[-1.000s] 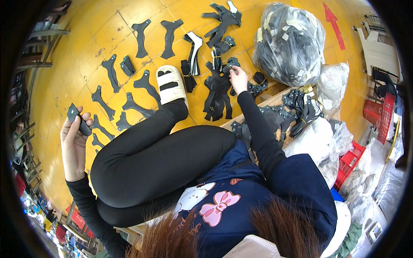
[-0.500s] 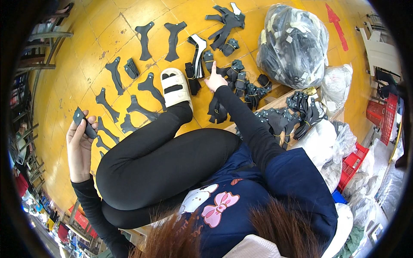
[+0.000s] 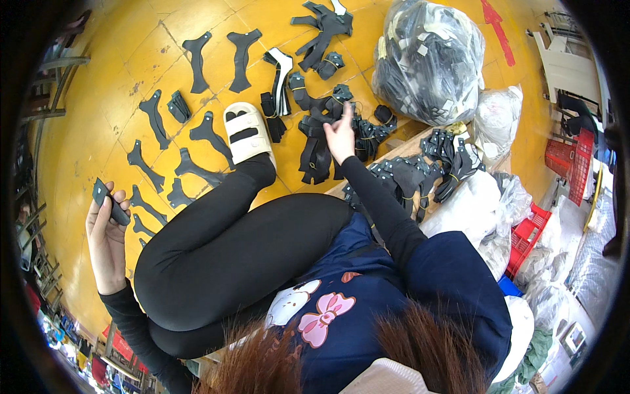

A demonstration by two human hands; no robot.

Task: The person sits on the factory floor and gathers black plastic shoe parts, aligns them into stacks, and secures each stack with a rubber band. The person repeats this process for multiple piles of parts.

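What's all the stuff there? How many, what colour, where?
Floor: one, yellow, upper half
Loose forked pieces: about ten, dark, left floor
Bundles: several, mostly black, above centre
Big bag: one, clear, filled, upper right
Smaller bag: one, whitish, beside it
Other bags: several, white or clear, lower right
Arrow: one, red, upper right
Crates: at least two, red, far right
Held piece: count unclear, dark, far left
Sandal: one, cream, left of bundles
Left hand: one, bare, around held piece
Right hand: one, bare, at the bundles

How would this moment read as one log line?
left hand: holding dark piece | right hand: open at dark bundles, contact unclear | floor: flat pieces laid out | bag: stuffed
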